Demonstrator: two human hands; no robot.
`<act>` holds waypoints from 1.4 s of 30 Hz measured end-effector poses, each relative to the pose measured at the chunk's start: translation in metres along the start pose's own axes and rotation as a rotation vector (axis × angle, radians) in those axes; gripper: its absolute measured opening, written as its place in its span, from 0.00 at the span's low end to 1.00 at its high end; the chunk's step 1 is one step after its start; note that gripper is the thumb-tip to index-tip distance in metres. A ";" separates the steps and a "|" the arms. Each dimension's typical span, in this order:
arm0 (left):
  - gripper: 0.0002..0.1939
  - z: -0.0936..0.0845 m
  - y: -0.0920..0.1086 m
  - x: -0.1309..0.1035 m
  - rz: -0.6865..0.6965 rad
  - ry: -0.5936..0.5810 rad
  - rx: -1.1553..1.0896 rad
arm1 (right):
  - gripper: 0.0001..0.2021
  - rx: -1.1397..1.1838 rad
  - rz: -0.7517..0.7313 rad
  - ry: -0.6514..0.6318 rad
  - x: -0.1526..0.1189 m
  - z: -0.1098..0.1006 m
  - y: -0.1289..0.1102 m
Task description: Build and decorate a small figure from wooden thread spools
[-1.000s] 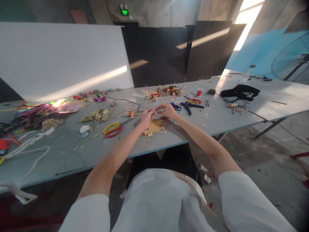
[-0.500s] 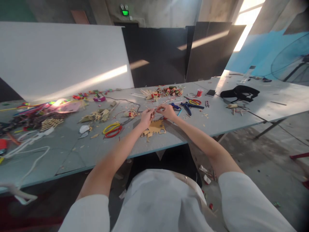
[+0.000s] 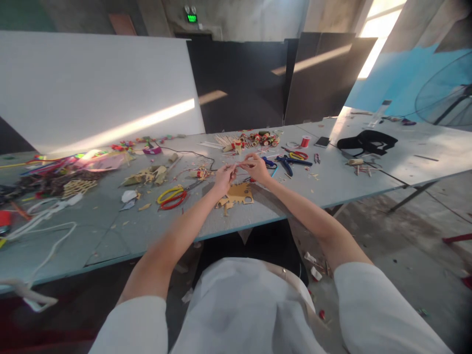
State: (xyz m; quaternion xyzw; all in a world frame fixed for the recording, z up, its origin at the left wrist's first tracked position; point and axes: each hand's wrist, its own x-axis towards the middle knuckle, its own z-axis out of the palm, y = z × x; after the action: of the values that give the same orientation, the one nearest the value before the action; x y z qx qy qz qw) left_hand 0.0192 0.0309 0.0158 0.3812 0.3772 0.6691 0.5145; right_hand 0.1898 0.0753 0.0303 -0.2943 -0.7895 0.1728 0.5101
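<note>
Above the table edge, my left hand (image 3: 224, 178) and my right hand (image 3: 255, 167) meet with fingertips nearly touching. Both are closed in a pinch around something thin and small that I cannot make out. Below them lies a tan cut-out sheet (image 3: 239, 193) with notches and round holes. To the left of my left hand are scissors (image 3: 172, 195) with one yellow and one red handle. A small roll with a red band (image 3: 199, 173) lies just behind it. Blue-handled pliers (image 3: 286, 165) rest to the right of my right hand.
At the back sit several red-banded rolls (image 3: 263, 139) and thin sticks (image 3: 223, 139). A red thread spool (image 3: 305, 141), a phone (image 3: 322, 141) and a black cap (image 3: 367, 142) are to the right. Tangled colourful materials (image 3: 81, 169) and a white cable (image 3: 55, 246) cover the left.
My right hand's fingers have shifted slightly up and changed their pose at the pinch. My left hand stays almost in place.
</note>
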 end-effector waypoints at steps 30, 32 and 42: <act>0.11 -0.001 -0.001 0.002 0.002 -0.019 -0.053 | 0.15 0.166 0.079 0.050 -0.003 0.009 0.000; 0.09 0.000 0.001 0.001 -0.012 -0.012 -0.062 | 0.16 0.165 0.054 0.064 -0.003 0.010 0.002; 0.05 0.002 0.004 -0.002 -0.001 -0.038 -0.057 | 0.16 0.217 0.095 0.051 -0.005 0.009 0.001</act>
State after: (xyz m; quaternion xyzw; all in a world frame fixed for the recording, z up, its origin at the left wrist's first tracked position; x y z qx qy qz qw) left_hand 0.0199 0.0281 0.0199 0.3788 0.3482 0.6721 0.5324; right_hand 0.1830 0.0732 0.0227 -0.2785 -0.7380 0.2736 0.5504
